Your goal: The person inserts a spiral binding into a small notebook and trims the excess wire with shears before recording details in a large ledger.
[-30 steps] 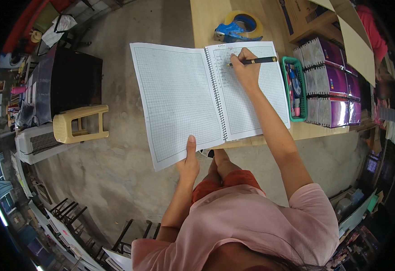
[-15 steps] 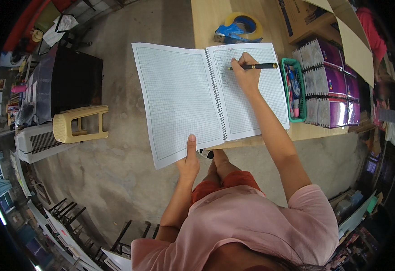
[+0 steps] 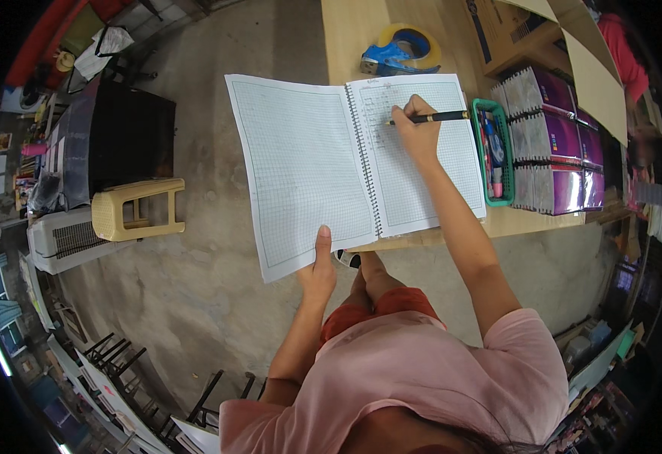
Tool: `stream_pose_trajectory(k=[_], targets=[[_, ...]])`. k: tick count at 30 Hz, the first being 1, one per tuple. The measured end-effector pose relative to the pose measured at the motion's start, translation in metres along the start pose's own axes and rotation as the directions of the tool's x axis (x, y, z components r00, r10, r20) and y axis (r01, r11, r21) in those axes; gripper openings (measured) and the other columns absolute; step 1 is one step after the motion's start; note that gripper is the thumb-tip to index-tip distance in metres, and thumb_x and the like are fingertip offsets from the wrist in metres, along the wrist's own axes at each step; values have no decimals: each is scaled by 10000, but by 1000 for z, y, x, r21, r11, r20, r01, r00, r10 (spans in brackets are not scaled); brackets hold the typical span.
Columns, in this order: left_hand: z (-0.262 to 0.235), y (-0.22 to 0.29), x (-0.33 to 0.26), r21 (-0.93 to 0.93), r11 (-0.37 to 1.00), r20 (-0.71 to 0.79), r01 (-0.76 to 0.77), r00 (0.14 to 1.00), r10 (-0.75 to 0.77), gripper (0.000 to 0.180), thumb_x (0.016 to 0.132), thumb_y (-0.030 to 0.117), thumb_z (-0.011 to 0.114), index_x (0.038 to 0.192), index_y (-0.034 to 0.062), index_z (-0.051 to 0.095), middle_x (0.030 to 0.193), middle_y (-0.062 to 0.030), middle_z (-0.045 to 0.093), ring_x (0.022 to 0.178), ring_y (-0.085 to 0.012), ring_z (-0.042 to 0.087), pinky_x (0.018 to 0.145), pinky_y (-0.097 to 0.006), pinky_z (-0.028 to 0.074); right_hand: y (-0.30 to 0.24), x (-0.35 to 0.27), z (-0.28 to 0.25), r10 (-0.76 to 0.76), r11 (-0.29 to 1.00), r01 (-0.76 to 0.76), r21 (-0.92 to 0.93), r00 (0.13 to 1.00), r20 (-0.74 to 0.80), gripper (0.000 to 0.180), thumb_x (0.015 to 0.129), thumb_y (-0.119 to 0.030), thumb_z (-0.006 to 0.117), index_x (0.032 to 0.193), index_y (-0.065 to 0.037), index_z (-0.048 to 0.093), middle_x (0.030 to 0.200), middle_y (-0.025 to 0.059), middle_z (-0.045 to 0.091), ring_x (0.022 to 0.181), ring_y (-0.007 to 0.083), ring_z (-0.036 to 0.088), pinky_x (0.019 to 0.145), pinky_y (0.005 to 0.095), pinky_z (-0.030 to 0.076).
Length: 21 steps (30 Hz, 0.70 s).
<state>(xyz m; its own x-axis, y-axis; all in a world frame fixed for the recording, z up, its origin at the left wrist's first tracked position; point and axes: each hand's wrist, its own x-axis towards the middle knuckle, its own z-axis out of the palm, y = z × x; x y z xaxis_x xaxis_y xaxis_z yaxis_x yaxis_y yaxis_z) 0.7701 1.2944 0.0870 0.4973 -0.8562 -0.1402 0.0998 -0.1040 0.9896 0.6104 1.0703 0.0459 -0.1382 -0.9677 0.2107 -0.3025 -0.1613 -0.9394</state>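
A spiral notebook (image 3: pixel 300 174) with grid-ruled pages lies open, its right page on the wooden table and its left page jutting past the table's edge. My left hand (image 3: pixel 320 271) grips the lower edge of that left page, thumb on top and fingers hidden underneath. Between the fingers of my right hand (image 3: pixel 419 136) is a black pen (image 3: pixel 444 116) with gold-coloured trim. Its tip meets the right page beside rows of small handwriting near the top. The left page carries no visible writing.
A blue tape dispenser (image 3: pixel 399 51) sits beyond the notebook. To the right are a green basket (image 3: pixel 505 189) of pens, stacked purple-covered spiral notebooks (image 3: pixel 565 140) and an open cardboard box (image 3: pixel 512 34). A beige stool (image 3: pixel 138 208) stands on the floor at left.
My right hand and the pen have shifted slightly right and down the page. My left hand keeps its hold on the notebook.
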Motion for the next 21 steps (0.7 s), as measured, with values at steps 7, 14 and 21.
stream_pose_trajectory(k=[7, 14, 21], targets=[[4, 5, 0, -20, 1000, -2, -2, 1000, 2, 312, 976, 163, 590, 1154, -91, 567, 1135, -134, 607, 1025, -197, 559, 890, -305, 449, 9, 1, 2, -59, 998, 59, -12, 998, 33, 332, 756, -39, 649, 571, -49, 373, 528, -5, 375, 527, 84, 339, 491, 287, 287], [5, 6, 1, -12, 999, -11, -45, 999, 45, 278, 975, 150, 587, 1127, -82, 580, 1096, -119, 615, 983, -183, 564, 853, -299, 459, -2, -11, -1, 10, 999, -10, 34, 1000, -17, 329, 757, -57, 653, 570, -49, 382, 510, -1, 372, 507, 87, 339, 477, 296, 283], [4, 5, -1, 4, 999, 1, -51, 999, 51, 289, 974, 152, 588, 1139, -84, 576, 1116, -126, 614, 1000, -190, 564, 867, -303, 458, 2, -14, 2, -34, 999, 35, -24, 999, 27, 339, 765, -50, 651, 573, -54, 371, 519, -2, 376, 509, 90, 339, 479, 292, 282]])
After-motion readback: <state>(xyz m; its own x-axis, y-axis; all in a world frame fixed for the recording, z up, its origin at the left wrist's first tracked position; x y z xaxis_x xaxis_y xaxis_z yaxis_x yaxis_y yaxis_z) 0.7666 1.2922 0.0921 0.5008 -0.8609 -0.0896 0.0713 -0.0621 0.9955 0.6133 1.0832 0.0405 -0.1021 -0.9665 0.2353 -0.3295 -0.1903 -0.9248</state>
